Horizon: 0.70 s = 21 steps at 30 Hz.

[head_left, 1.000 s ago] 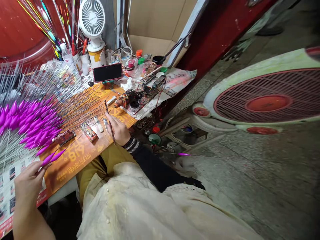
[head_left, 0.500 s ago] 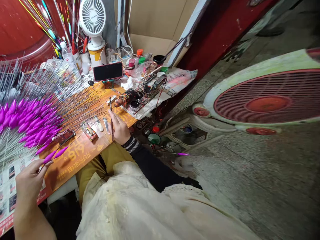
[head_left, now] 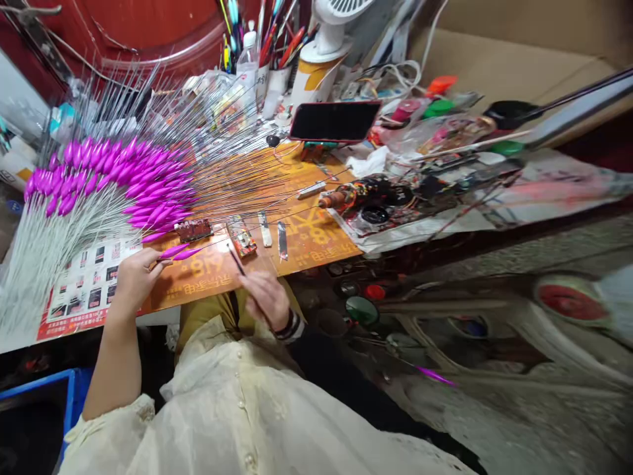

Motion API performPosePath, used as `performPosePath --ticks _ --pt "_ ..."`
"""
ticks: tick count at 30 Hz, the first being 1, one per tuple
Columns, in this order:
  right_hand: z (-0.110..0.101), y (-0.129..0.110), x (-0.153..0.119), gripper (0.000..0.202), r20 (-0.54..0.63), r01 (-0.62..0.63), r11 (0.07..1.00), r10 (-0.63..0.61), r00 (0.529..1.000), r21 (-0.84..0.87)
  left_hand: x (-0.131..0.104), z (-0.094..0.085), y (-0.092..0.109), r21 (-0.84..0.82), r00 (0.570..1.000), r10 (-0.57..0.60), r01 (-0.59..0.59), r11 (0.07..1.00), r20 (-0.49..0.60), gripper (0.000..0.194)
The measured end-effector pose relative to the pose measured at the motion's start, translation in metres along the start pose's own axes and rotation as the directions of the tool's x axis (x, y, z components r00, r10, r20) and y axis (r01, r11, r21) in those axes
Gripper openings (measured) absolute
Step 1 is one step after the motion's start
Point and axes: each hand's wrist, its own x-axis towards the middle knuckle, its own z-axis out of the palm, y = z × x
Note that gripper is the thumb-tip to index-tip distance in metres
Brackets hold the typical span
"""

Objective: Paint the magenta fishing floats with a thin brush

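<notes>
left hand pinching two magenta floats over the near-left tabletop | right hand gripping a thin brush | floats probably light, wire stems fragile; pinching the stem looks safest, sparing the paint

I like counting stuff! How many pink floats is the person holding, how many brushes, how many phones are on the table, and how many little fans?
Pink floats in the left hand: 2
Brush in the right hand: 1
Phone: 1
Little fan: 1
Total: 5
</notes>
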Motion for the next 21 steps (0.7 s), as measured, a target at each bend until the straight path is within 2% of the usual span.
performPosePath --ticks 3,6,21 --pt "0.023 -0.017 -0.005 0.055 0.075 0.0 1.0 -0.002 0.997 0.022 -0.001 0.0 0.001 -0.015 1.0 -0.017 0.017 1.0 0.012 0.018" --pt "0.034 -0.023 -0.005 0.055 0.085 -0.039 0.999 0.042 0.996 -0.034 -0.001 0.001 0.001 -0.021 0.999 -0.032 0.032 0.999 0.032 0.019" --pt "0.033 -0.028 0.001 0.056 0.136 -0.06 0.987 0.081 0.987 -0.151 -0.003 0.001 0.002 -0.023 0.998 -0.056 0.056 0.998 0.031 0.018"
